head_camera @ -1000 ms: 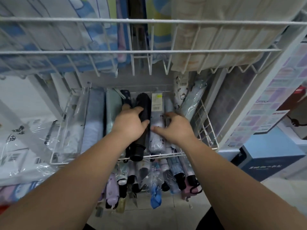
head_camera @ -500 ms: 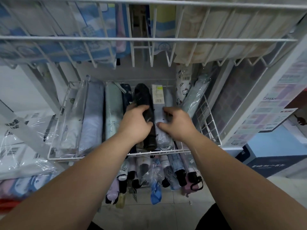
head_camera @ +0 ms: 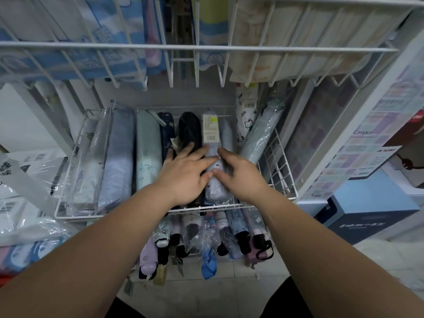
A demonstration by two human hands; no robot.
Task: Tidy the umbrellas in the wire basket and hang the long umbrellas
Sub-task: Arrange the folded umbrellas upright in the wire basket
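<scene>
Wire basket (head_camera: pixel 174 211): white wire, middle tier of the stand, front rim towards the wearer; held a row of folded umbrellas laid lengthwise, side by side.
Row, left part: clear-wrapped white umbrella (head_camera: pixel 86 171) at the left wall, then grey-blue umbrella (head_camera: pixel 118 157), then pale green umbrella (head_camera: pixel 148 152), each touching the next.
Navy patterned umbrella (head_camera: pixel 166 130): narrow, between the pale green one and the black one; near end under the left hand.
Black umbrella (head_camera: pixel 189 130): centre of the basket, far end showing, near part covered by the left hand.
Wrapped pale-blue umbrella (head_camera: pixel 212 189): in clear film, just right of the black one and touching it; printed label (head_camera: pixel 210 131) on its far half.
Left hand (head_camera: pixel 183 173): palm down, fingers straight and spread, lay over the black umbrella with fingertips reaching onto the wrapped pale-blue one; clasped nothing.
Right hand (head_camera: pixel 242 174): palm down on the right side of the wrapped pale-blue umbrella, forefinger straight along it, thumb against the film; released, nothing grasped; remaining fingers hidden.
Hello Kitty umbrella (head_camera: pixel 246 121): white, stood tilted at the back right corner.
Mint umbrella (head_camera: pixel 263 136): wrapped, leaned against the basket's right wall.
Lower-tier umbrellas (head_camera: pixel 241 235): folded, below the basket, handles towards the wearer.
Upper wire rack (head_camera: pixel 206 48): above the basket, held blue and cream packaged goods.
Blue box (head_camera: pixel 367 210): at the right, apart from the stand.
</scene>
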